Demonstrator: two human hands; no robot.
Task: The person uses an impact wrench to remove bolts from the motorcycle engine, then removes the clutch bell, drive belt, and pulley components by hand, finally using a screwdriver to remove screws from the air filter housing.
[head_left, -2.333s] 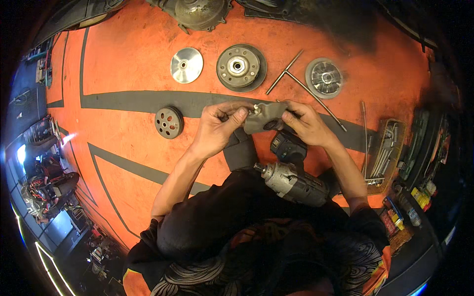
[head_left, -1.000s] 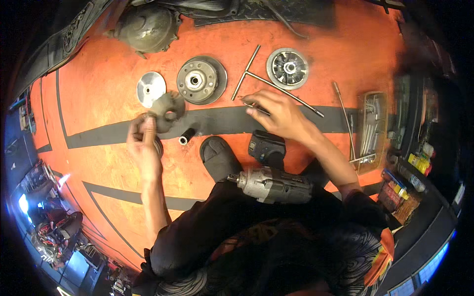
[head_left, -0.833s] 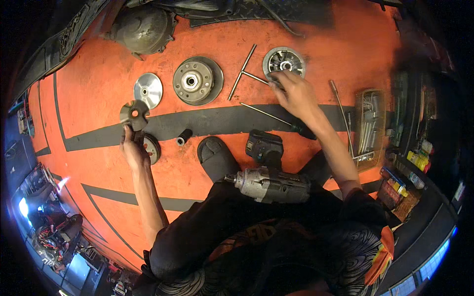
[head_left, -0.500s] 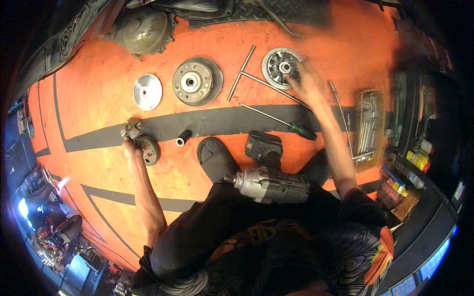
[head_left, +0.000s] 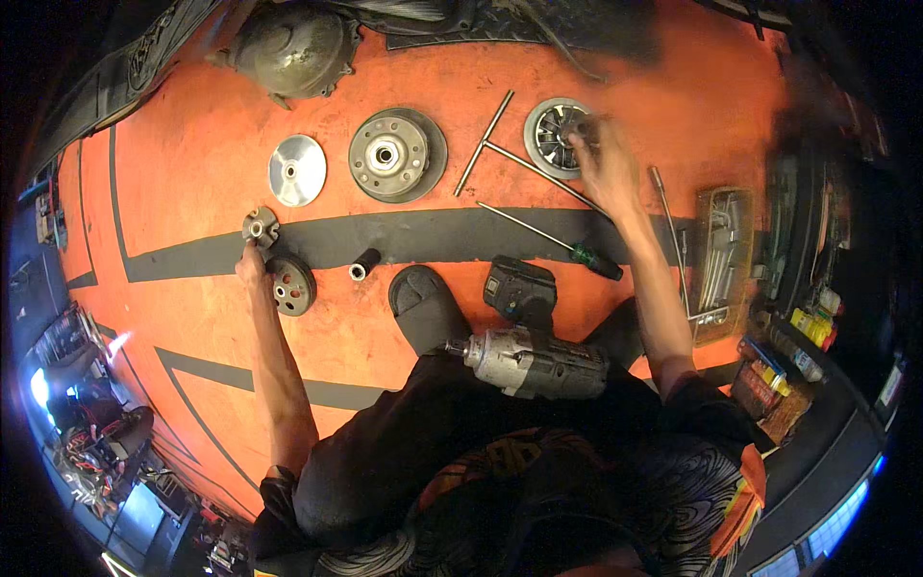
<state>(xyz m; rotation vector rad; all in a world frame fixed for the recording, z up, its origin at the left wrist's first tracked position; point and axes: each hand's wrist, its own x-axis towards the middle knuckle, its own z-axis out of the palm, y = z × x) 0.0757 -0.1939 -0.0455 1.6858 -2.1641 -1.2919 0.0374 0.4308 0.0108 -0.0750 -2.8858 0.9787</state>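
At the left, my left hand (head_left: 252, 264) pinches a small notched metal ramp plate (head_left: 259, 227) with a hole in its middle. Just below that lies a round drilled metal disc (head_left: 291, 287), close to my fingers. My right hand (head_left: 611, 163) is over a round ribbed pulley part (head_left: 544, 144) at the upper right. Its fingers are curled at the hub around something dark, which they mostly hide. Between my hands lie a smooth shiny disc (head_left: 297, 170) and a larger clutch assembly (head_left: 389, 156). A grey impact wrench (head_left: 538, 363) rests on my lap.
A T-handle wrench (head_left: 487, 144), a screwdriver (head_left: 591, 260) and a black socket (head_left: 363, 264) lie on the orange floor. At the right stands a tool tray (head_left: 723, 260). A dusty round metal cover (head_left: 293, 53) sits at the far left.
The ramp plate in my left hand has turned to show its face. My right fingers have closed in over the pulley hub, where a dark piece now shows. The whole view has shifted slightly.
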